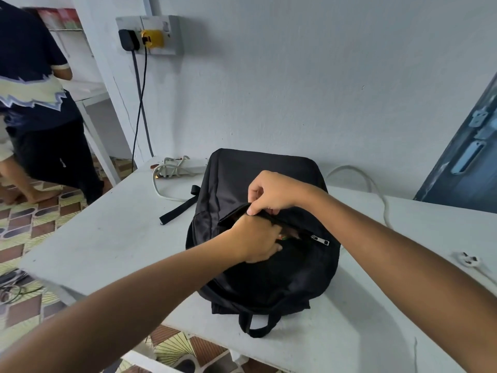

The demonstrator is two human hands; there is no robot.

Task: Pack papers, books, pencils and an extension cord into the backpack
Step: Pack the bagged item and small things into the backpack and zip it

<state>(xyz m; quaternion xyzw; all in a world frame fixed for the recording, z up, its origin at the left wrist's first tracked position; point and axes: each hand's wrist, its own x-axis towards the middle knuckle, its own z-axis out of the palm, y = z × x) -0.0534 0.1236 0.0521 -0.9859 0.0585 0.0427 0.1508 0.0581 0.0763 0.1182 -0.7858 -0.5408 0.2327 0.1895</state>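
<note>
Head view gives me a black fabric backpack lying flat on the pale grey surface, its front pocket unzipped and the metal zip pull resting at the right end of the opening. My right hand pinches the upper lip of that pocket and lifts it, fingers curled on the fabric. My left hand is pushed into the opening with its fingers bent around something small; a speck of orange and green shows at the fingertips, which I take for pencils, though too little shows to be sure. The white extension cord strip lies unpacked on the surface just beyond the bag's far left corner, its white cable looping behind the bag and its white plug near the right edge. I judge the pencil step under way and the cord left to do; no papers or books are in sight, and the bag's inside is hidden. At far left a second person stands, partly cut off.
</note>
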